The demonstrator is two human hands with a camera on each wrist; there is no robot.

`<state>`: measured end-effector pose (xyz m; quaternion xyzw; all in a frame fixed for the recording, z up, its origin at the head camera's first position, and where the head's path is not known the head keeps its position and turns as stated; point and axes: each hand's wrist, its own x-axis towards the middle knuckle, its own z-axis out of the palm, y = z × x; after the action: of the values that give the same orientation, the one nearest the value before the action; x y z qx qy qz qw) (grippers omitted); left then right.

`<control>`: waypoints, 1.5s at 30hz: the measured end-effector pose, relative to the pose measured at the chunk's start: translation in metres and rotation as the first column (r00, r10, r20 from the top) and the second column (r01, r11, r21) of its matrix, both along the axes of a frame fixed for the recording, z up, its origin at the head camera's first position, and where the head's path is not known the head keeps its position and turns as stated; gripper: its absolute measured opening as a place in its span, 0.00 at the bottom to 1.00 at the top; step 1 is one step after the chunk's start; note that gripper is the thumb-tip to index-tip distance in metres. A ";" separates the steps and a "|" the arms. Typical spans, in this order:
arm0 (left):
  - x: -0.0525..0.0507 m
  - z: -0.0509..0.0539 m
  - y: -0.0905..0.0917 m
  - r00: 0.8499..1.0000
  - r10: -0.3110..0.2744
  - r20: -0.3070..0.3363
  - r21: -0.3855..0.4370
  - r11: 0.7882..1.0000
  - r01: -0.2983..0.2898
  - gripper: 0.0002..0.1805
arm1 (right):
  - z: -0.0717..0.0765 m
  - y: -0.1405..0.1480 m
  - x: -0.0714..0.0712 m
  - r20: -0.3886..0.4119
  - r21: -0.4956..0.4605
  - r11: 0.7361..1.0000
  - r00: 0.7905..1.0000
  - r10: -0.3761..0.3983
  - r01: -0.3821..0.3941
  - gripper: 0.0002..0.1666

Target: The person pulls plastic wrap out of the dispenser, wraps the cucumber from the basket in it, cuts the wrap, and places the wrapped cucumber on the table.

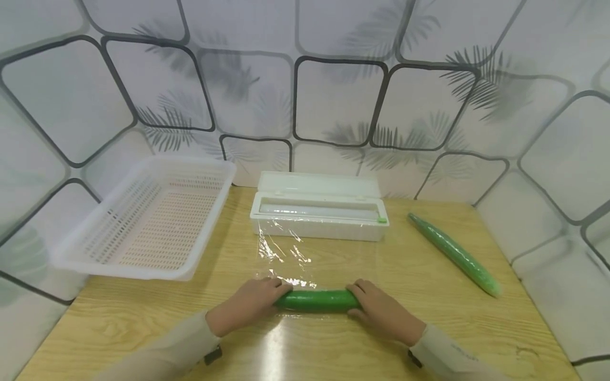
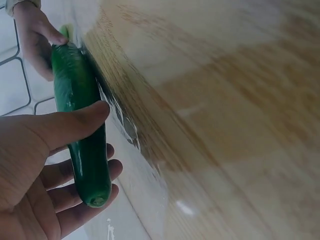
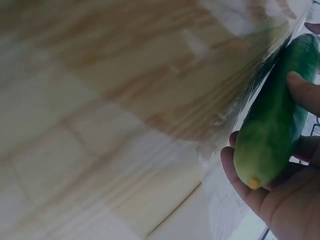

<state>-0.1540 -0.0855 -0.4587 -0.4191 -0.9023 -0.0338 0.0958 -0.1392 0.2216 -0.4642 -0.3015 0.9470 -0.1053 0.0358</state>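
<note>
A green cucumber [image 1: 318, 300] lies crosswise near the front of the table, with clear cling film [image 1: 286, 259] running from it back to a white film dispenser [image 1: 319, 230]. My left hand [image 1: 250, 302] grips its left end; in the left wrist view the thumb lies over the cucumber [image 2: 75, 85] and the fingers curl under it. At the other end, my right hand [image 1: 385, 313] holds it the same way, the pale tip of the cucumber [image 3: 270, 125] poking out past the fingers in the right wrist view. Film clings along the cucumber's side.
The dispenser's lid [image 1: 319, 184] stands raised, and a green slider [image 1: 382, 219] sits at its right end. A film-wrapped cucumber [image 1: 455, 254] lies at the right. On the left is a white slotted basket [image 1: 202, 248]. Patterned walls [image 1: 340, 100] enclose the wooden table [image 1: 429, 296].
</note>
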 end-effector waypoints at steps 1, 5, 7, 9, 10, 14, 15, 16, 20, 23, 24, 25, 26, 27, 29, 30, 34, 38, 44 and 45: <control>0.000 0.000 -0.001 1.000 0.004 0.002 -0.002 1.000 -0.004 0.25 | 0.000 0.001 0.000 0.002 0.008 1.000 1.000 -0.001 0.001 0.31; 0.001 0.002 -0.003 1.000 0.011 0.002 0.027 1.000 -0.011 0.26 | 0.000 0.005 0.000 -0.002 0.018 1.000 1.000 0.001 -0.001 0.33; 0.001 0.002 -0.004 1.000 0.007 0.000 0.054 0.999 -0.007 0.26 | 0.000 0.008 0.000 -0.014 0.015 1.000 1.000 0.003 -0.003 0.33; 0.002 0.002 -0.005 1.000 0.000 -0.006 0.077 0.997 0.000 0.27 | 0.000 0.010 0.001 -0.028 0.016 1.000 1.000 0.010 -0.010 0.33; 0.002 0.001 -0.006 1.000 -0.003 -0.012 0.085 0.996 0.004 0.28 | 0.001 0.011 0.001 -0.031 0.017 1.000 0.999 0.013 -0.012 0.33; 0.003 -0.001 -0.008 1.000 0.000 -0.008 0.085 0.996 0.001 0.29 | 0.002 0.014 0.001 -0.031 0.018 1.000 0.999 0.021 -0.020 0.34; 0.003 -0.001 -0.008 1.000 0.001 -0.006 0.084 0.997 -0.001 0.29 | 0.002 0.015 0.001 -0.030 0.018 1.000 0.999 0.021 -0.020 0.35; 0.002 -0.001 -0.009 1.000 0.003 -0.008 0.078 0.997 -0.003 0.28 | 0.003 0.016 0.000 -0.030 0.019 1.000 0.999 0.021 -0.021 0.35; 0.000 0.000 -0.011 1.000 0.009 -0.015 0.067 0.998 -0.008 0.25 | 0.003 0.017 -0.002 -0.045 0.027 0.999 0.999 0.032 -0.030 0.35; 0.000 0.001 -0.012 1.000 0.003 -0.026 0.063 0.998 -0.002 0.23 | 0.002 0.016 -0.004 -0.048 0.027 0.998 0.998 0.049 -0.047 0.32; 0.000 0.002 -0.013 1.000 0.002 -0.022 0.059 0.998 -0.001 0.23 | 0.003 0.016 -0.005 -0.047 0.025 0.998 0.997 0.054 -0.053 0.31; 0.000 0.002 -0.014 1.000 0.001 -0.010 0.052 0.999 -0.001 0.22 | 0.003 0.016 -0.005 -0.042 0.021 0.998 0.997 0.058 -0.057 0.30; 0.000 0.003 -0.014 1.000 0.000 0.006 0.048 0.999 0.000 0.22 | 0.003 0.016 -0.005 -0.038 0.018 0.998 0.997 0.061 -0.060 0.30; 0.001 0.004 -0.014 1.000 0.001 0.030 0.041 0.999 -0.002 0.21 | 0.003 0.015 -0.006 -0.033 0.017 0.998 0.998 0.061 -0.061 0.29; 0.001 0.006 -0.015 0.997 0.009 0.083 0.036 0.999 -0.012 0.22 | 0.003 0.015 -0.006 -0.028 0.016 0.998 0.998 0.058 -0.058 0.29; 0.001 0.006 -0.015 0.995 0.012 0.101 0.034 0.999 -0.015 0.22 | 0.003 0.015 -0.006 -0.030 0.018 0.998 0.998 0.057 -0.056 0.29; 0.001 0.006 -0.015 0.994 -0.001 0.106 0.054 0.999 -0.005 0.24 | 0.003 0.017 -0.006 -0.052 0.028 0.998 0.997 0.055 -0.054 0.31; 0.001 0.005 -0.014 0.997 -0.012 0.074 0.069 0.998 0.007 0.28 | 0.005 0.017 -0.006 -0.054 0.031 0.998 0.997 0.057 -0.055 0.34; 0.001 0.006 -0.015 0.994 -0.078 -0.081 0.100 0.991 0.086 0.27 | 0.007 0.019 -0.004 -0.122 0.012 0.998 0.991 0.062 -0.061 0.35; 0.001 0.007 -0.016 0.986 -0.105 -0.130 0.101 0.988 0.119 0.25 | 0.007 0.020 -0.003 -0.163 -0.001 0.997 0.984 0.074 -0.075 0.34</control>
<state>-0.1527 -0.1017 -0.4520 -0.4647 -0.8663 -0.0620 0.1726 -0.1419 0.2415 -0.4570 -0.3445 0.9343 -0.0825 -0.0390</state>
